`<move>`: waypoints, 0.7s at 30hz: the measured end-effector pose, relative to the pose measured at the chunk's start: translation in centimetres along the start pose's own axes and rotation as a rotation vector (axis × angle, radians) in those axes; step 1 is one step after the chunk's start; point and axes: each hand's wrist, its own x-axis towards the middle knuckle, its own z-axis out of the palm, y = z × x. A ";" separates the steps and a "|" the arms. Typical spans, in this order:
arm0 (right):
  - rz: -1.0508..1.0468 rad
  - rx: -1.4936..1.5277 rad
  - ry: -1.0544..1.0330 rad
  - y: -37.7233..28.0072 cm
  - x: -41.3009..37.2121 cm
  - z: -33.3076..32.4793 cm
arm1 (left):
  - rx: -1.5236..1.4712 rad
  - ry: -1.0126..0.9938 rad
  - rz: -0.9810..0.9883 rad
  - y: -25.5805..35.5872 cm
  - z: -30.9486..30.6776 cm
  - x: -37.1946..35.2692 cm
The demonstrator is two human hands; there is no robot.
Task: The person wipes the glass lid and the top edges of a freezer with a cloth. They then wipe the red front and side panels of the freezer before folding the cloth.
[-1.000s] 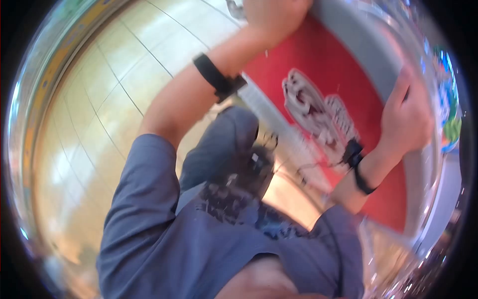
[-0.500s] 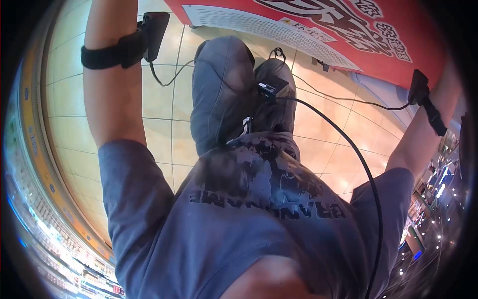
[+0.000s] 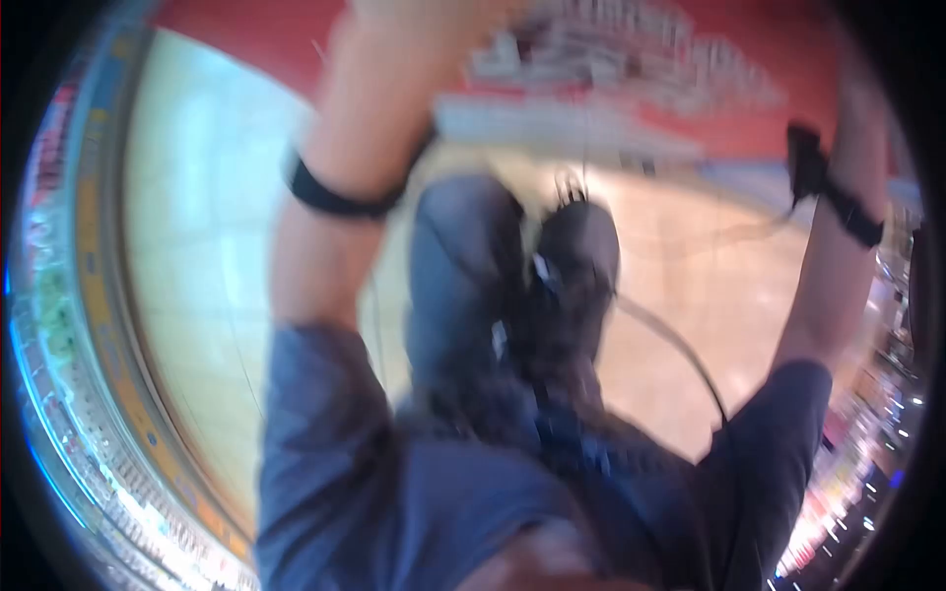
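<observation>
My left forearm (image 3: 370, 128) reaches up across the red panel (image 3: 266, 39), a black strap (image 3: 345, 197) around it. Only a blurred part of my left hand (image 3: 473, 15) shows at the top edge, close to the panel's printed white lettering (image 3: 611, 54). Its fingers cannot be made out. On the right side, my right forearm (image 3: 838, 256) also points upward, with a black strap (image 3: 855, 215) and a small dark device (image 3: 806, 163) on it. My right hand lies beyond the dark rim of the view, near the panel's right end.
Beneath me is a pale tiled floor (image 3: 197, 217), and my knees (image 3: 468, 227) are just below the panel. A black cable (image 3: 680, 345) curves past my right side. Brightly lit shelves (image 3: 89, 443) run along the left edge.
My left forearm has swung right and in front of the panel. The panel and knees appear lower and the picture is more blurred. My right arm has shifted slightly.
</observation>
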 end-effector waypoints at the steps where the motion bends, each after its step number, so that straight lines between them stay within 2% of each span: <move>1: -0.011 -0.027 0.066 0.6 0.2 0.1 | 0.003 0.033 -0.029 -0.6 -0.2 -0.1; 2: -0.030 -0.048 0.124 0.6 -0.1 0.1 | 0.088 -0.090 -0.053 -1.8 -1.1 -1.6; 3: 0.061 -0.018 0.051 0.2 0.8 0.0 | 0.149 -0.136 -0.066 -3.6 -1.8 -3.1; 4: 0.150 0.020 -0.045 -0.3 0.9 -0.3 | 0.128 -0.095 -0.088 -5.5 -2.8 -4.3; 5: 0.011 0.050 0.039 -0.1 1.3 -0.5 | 0.094 -0.112 -0.196 -7.1 -4.4 -5.7; 6: -0.015 0.048 0.039 0.5 1.8 -0.3 | 0.037 -0.100 -0.279 -9.3 -5.8 -7.4; 7: -0.036 0.051 0.018 0.7 1.7 -0.3 | -0.117 -0.148 -0.717 -10.3 -6.9 -9.9; 8: -0.038 0.059 0.042 0.3 1.8 -0.4 | -0.317 -0.108 -1.121 -8.9 -7.6 -8.8; 9: -0.014 0.042 0.055 -0.2 1.8 -0.4 | -0.305 -0.097 -1.117 -8.5 -7.1 -8.9; 11: -0.002 0.035 0.068 -0.8 2.0 -0.2 | -0.018 -0.136 -0.819 -7.7 -6.0 -9.4; 13: -0.014 -0.002 0.084 -0.4 1.5 0.1 | -0.066 -0.201 -0.512 -4.6 -4.2 -8.6; 15: -0.012 -0.028 0.075 -0.8 1.6 -0.5 | -0.179 -0.368 -0.352 -0.9 -3.2 -7.3; 16: 0.000 -0.056 0.061 -1.1 1.7 -0.6 | -0.166 -0.364 -0.357 -0.4 -3.0 -6.7; 18: -0.020 -0.041 0.065 -0.9 1.6 -0.5 | -0.168 -0.214 -0.261 -0.4 -2.7 -5.9; 20: -0.032 -0.054 0.069 -0.5 1.3 -0.5 | -0.182 -0.250 -0.401 -2.8 -4.4 -6.8; 21: -0.032 -0.053 0.074 -0.5 1.2 -0.5 | -0.108 -0.189 -0.566 -4.2 -5.2 -6.4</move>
